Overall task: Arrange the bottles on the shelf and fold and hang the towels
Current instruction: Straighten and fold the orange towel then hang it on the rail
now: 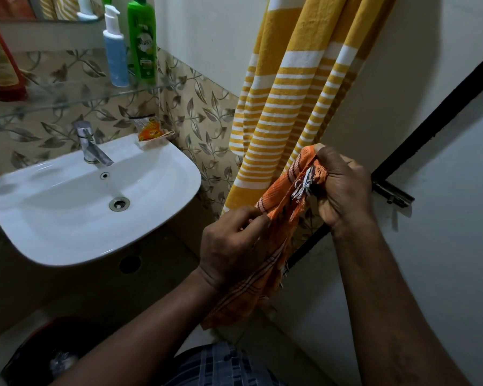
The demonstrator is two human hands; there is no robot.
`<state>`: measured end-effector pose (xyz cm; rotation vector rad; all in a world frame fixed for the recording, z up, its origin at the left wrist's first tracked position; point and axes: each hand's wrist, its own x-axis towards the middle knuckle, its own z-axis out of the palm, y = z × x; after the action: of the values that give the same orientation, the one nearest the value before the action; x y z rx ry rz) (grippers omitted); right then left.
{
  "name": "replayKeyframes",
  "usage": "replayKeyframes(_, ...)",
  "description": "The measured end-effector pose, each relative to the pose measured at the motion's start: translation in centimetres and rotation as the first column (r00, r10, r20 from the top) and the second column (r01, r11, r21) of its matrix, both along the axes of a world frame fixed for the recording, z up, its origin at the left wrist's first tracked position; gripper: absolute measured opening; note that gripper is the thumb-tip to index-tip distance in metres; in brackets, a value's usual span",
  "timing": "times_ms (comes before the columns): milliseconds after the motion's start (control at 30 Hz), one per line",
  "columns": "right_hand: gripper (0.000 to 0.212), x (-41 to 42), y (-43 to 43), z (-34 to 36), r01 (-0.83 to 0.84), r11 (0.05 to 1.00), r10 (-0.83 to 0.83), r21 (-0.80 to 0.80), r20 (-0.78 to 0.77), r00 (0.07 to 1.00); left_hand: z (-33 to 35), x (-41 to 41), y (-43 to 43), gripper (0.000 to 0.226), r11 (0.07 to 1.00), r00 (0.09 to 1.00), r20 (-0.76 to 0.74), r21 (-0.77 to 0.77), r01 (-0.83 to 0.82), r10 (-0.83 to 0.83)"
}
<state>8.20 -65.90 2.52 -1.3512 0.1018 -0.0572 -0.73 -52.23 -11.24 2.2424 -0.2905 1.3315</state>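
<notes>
Orange towel [248, 296] right of sink [67, 218], held up. Left grip [232, 246] pinches its edge; right grip [343, 188] curled round fringed end. Yellow towel [290, 93] hangs above, right of sink.

Left grip [234, 246] pinching; right grip [343, 188] clenched

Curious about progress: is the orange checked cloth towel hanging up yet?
No, the left hand and right hand both grip the bunched orange checked cloth towel.
</notes>
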Motion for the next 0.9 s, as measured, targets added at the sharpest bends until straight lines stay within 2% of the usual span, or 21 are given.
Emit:
replayKeyframes(200,0.024,0.0,0.6,-0.3,-0.016,1.000,0.016,0.014,-0.025,1.000,-0.3,0.6,-0.3,0.039,0.999,0.997,-0.066,0.015,0.036,-0.035)
replayKeyframes(300,0.016,-0.1,0.7,-0.2,-0.020,1.000,0.020,0.005,-0.015,1.000,-0.6,1.4,-0.3,0.023,0.992,0.989,-0.148,0.128,0.025,-0.005)
replayKeyframes(400,0.014,-0.3,0.6,-0.1,-0.023,1.000,0.022,-0.001,-0.017,1.000,-0.5,2.5,-0.5,0.044,0.976,0.947,-0.296,0.206,-0.066,0.126)
replayKeyframes(467,0.015,-0.4,0.5,-0.2,-0.026,1.000,0.026,-0.004,-0.025,0.999,-0.1,2.7,-0.6,0.054,0.979,0.912,-0.380,0.179,-0.095,0.157)
replayKeyframes(600,0.013,-0.4,0.3,-0.3,-0.008,1.000,0.008,-0.017,-0.029,1.000,-0.2,3.0,-0.8,0.051,0.998,0.870,-0.493,0.053,0.041,-0.010)
replayKeyframes(667,0.013,-0.4,0.1,-0.3,-0.008,1.000,0.008,-0.012,-0.027,1.000,-0.3,3.0,-1.2,0.050,0.998,0.867,-0.496,0.021,0.061,-0.042)
replayKeyframes(767,0.012,-0.2,-0.3,-0.3,0.007,1.000,-0.007,-0.015,-0.027,1.000,-0.6,2.9,-1.6,0.041,0.998,0.897,-0.442,0.045,0.043,-0.018)
replayKeyframes(900,0.014,0.1,-0.4,-0.2,0.022,1.000,-0.022,-0.001,-0.019,1.000,-0.8,2.7,-1.7,0.033,0.994,0.901,-0.430,0.058,0.097,-0.063)
